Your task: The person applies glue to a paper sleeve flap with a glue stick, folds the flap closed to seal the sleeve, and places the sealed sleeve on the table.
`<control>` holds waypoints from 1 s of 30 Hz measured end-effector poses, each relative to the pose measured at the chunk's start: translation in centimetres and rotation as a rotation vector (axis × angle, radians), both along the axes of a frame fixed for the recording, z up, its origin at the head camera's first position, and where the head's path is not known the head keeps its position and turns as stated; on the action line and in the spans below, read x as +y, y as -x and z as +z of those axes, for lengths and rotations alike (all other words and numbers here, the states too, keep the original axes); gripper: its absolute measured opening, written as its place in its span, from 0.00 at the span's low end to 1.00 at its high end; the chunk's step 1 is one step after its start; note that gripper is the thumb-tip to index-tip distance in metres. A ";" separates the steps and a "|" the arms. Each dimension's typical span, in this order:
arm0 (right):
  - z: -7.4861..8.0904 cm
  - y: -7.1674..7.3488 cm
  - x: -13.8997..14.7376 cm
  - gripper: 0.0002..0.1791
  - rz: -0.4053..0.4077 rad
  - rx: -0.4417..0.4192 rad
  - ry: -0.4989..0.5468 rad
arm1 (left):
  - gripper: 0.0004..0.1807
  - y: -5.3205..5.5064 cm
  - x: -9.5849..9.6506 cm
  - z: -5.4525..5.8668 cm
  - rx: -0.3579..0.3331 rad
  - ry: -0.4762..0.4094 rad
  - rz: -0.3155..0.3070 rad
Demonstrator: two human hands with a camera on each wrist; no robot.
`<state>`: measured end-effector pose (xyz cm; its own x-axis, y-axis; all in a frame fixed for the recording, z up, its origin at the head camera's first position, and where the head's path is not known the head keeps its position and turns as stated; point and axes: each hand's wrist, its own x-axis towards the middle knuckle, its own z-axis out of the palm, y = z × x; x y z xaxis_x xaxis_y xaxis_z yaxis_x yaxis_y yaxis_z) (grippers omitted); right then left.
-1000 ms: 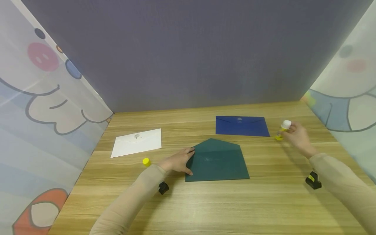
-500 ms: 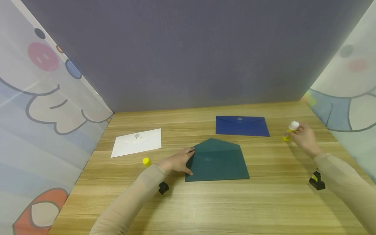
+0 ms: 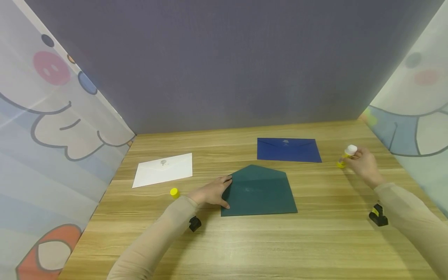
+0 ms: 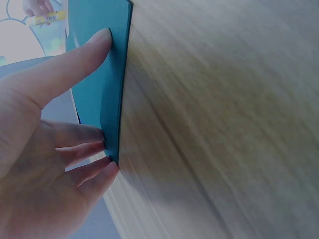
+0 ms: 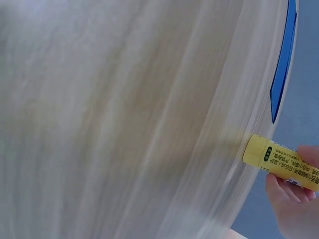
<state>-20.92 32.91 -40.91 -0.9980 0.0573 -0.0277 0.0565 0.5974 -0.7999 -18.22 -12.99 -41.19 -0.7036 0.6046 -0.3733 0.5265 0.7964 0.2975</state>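
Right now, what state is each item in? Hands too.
Green envelope: flap open, lying flat
Blue envelope: flap folded down
White envelope: flap folded down
Glue stick: uncapped, white end up, held
Yellow cap: off, on the table
Left hand: resting on green envelope's left edge
Right hand: gripping glue stick

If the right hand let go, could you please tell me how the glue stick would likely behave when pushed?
The glue stick would probably tip easily, since it is tall and narrow. Once over, it may well roll, because it is cylindrical.
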 end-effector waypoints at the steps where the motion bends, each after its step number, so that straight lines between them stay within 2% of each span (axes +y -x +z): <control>1: 0.0 0.0 0.0 0.36 0.000 0.004 0.000 | 0.50 0.0 0.0 0.0 -0.001 0.000 0.001; 5: 0.2 -0.3 -0.3 0.38 0.000 0.012 -0.013 | 0.50 0.0 0.0 0.0 0.002 -0.001 0.001; 9: 0.4 -0.5 -0.5 0.36 -0.020 0.061 0.000 | 0.50 0.0 0.0 0.1 0.000 -0.003 -0.001; 15: 1.1 -0.8 -1.2 0.39 -0.119 0.100 0.037 | 0.50 0.0 0.0 0.2 0.000 0.006 0.001; 19: 2.0 -1.0 -1.9 0.37 -0.190 0.237 0.027 | 0.50 -0.1 0.1 0.3 -0.003 0.003 0.004; 21: 2.6 -1.1 -2.5 0.36 -0.199 0.313 0.014 | 0.50 -0.1 0.0 0.3 -0.008 -0.001 0.007; 23: 3.2 -1.1 -3.1 0.34 -0.181 0.372 -0.004 | 0.50 -0.1 0.0 0.3 -0.012 -0.006 0.010; 25: 3.8 -1.3 -3.8 0.32 -0.150 0.389 -0.027 | 0.50 -0.1 0.0 0.3 -0.010 -0.008 0.009; 30: 4.3 -1.6 -5.8 0.30 -0.021 0.375 -0.049 | 0.50 0.0 0.0 0.1 0.001 -0.009 0.005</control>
<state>-19.33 27.15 -36.56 -0.9368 0.0698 0.3427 -0.2225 0.6371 -0.7379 -18.22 -13.00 -41.04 -0.7067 0.6049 -0.3668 0.5233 0.7959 0.3045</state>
